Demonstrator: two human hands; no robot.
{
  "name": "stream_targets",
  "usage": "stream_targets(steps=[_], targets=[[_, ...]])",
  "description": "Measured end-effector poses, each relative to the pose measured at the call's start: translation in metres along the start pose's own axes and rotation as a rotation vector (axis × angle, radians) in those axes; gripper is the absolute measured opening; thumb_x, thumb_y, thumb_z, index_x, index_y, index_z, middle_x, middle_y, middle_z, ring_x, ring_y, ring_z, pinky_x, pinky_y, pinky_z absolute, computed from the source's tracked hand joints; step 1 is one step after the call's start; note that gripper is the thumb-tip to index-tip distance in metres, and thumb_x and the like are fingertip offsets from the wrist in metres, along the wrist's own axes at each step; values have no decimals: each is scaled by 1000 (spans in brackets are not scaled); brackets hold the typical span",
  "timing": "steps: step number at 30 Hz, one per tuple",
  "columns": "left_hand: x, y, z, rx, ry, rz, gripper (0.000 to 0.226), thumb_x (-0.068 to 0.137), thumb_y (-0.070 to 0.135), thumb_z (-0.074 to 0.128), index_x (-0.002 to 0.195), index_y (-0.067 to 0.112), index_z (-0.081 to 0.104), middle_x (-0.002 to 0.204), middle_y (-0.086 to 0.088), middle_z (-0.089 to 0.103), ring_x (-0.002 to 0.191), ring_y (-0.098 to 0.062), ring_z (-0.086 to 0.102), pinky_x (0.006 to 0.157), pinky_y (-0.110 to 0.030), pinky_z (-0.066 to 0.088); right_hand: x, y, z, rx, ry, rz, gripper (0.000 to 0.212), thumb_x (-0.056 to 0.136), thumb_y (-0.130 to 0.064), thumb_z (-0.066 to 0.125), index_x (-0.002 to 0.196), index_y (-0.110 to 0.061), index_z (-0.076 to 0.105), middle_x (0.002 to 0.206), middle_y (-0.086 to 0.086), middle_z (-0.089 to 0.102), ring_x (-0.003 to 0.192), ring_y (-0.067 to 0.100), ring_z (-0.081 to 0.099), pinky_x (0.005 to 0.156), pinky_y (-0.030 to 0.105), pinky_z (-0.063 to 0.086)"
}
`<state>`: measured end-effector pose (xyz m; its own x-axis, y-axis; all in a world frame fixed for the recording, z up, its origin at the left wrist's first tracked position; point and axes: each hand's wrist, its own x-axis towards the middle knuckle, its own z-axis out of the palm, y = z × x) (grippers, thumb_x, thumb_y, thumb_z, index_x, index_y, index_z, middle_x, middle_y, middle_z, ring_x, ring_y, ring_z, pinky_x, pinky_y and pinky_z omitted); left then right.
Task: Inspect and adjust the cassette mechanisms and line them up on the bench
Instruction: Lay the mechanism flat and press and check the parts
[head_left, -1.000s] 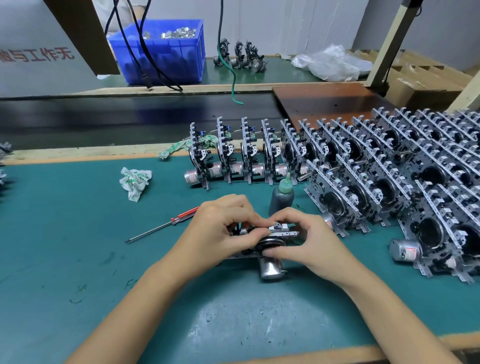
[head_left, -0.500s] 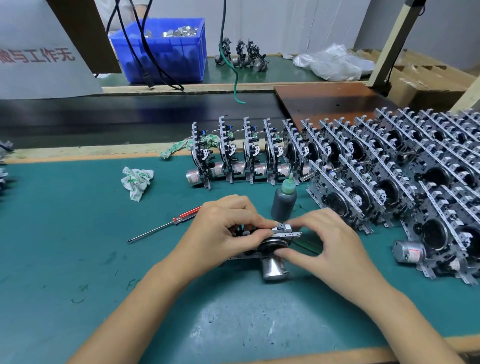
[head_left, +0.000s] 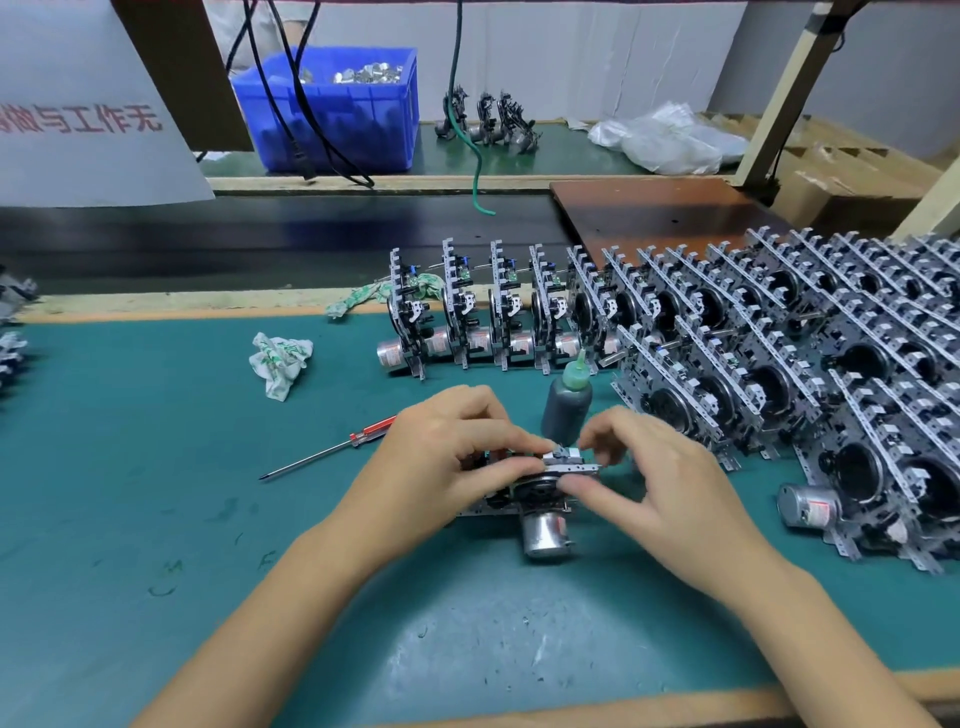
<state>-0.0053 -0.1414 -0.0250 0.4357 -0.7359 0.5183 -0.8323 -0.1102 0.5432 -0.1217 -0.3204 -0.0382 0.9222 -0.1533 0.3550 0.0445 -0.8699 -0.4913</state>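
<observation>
A: Both hands are down on one cassette mechanism (head_left: 540, 480), lying flat on the green counter (head_left: 156, 519) near the middle, its silver motor (head_left: 545, 535) sticking out toward the near edge. The left hand (head_left: 441, 467) curls over its left half, thumb and forefinger pinching the top bracket.

B: And the right hand (head_left: 670, 493)? The thumb presses the near right edge of the frame, the fingers are bent over the far side, nipping at something small there. They are blurred, so exactly what they hold cannot be told.

A: Risk here, as I judge it: the dark bottle (head_left: 566, 410) with the green cap stands just beyond those right fingers. A quick flick outward could tip it toward the finished rows.

B: Agreed. The lined-up mechanisms (head_left: 493, 322) stand on edge along the far side and the big batch (head_left: 831, 389) sits close on the right. A careless elbow could topple them like dominoes. Too hard a pinch might also bend that small bracket.

A: Against half a second ago, the right fingers have lifted and curled higher over the bracket; before, they lay lower and flatter along it.

B: The left hand's hold looks unchanged, and the red-handled screwdriver (head_left: 332, 447) lies untouched to the left.
</observation>
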Motion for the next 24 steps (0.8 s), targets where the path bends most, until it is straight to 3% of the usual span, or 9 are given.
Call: stream_targets(steps=[3,6,9,11,15,17,19,24], targets=[[-15,8,2,340,170,89,23,88,33,60,100,20,74,88,1,61,79,-15,50,74,-26,36,14,-9,-5,-34,-43,-112,28,84,-58,46,79,-31,39,62,-16,40,59,9,41,54,24,36],[-40,17,5,416,336,113,11,92,31,60,95,23,68,90,5,56,77,-16,49,75,-24,35,28,-16,-8,-179,-109,-241,30,88,-54,41,75,-27,34,58,-12,30,54,9,29,48,28,32],[-64,23,11,397,235,54,30,96,38,51,79,18,67,73,4,58,62,-16,53,56,-29,44,32,-20,-7,-186,-140,-298,30,91,-46,38,70,-26,31,57,-12,29,52,12,28,47,28,32],[-73,26,17,368,124,-94,46,95,49,41,76,18,69,68,7,57,58,-12,55,49,-28,47,29,-26,-1,-124,-133,-260,31,91,-44,40,68,-26,30,53,-10,28,49,16,29,45,33,35],[-68,27,24,253,-43,-410,59,81,71,37,100,22,65,84,12,60,73,-6,56,68,-19,43,22,-38,16,-21,-54,-86,35,88,-42,47,62,-26,29,46,-8,33,48,26,40,50,39,39],[-62,23,30,228,-63,-478,56,78,71,42,112,28,55,96,14,55,89,-6,53,79,-18,36,22,-46,22,-1,-17,-33,39,87,-44,46,58,-27,26,44,-8,31,48,23,37,51,39,36],[-58,17,36,242,-53,-489,42,83,61,48,108,27,50,98,13,51,95,-8,50,79,-20,33,23,-53,28,-2,21,-9,40,86,-43,50,57,-26,28,43,-7,28,49,19,30,53,40,35],[-56,9,14,272,-24,-459,18,85,38,56,97,25,54,85,16,47,86,-11,52,65,-22,27,32,-76,34,26,115,-36,38,86,-34,56,60,-21,32,40,-9,21,57,17,28,50,33,29]])
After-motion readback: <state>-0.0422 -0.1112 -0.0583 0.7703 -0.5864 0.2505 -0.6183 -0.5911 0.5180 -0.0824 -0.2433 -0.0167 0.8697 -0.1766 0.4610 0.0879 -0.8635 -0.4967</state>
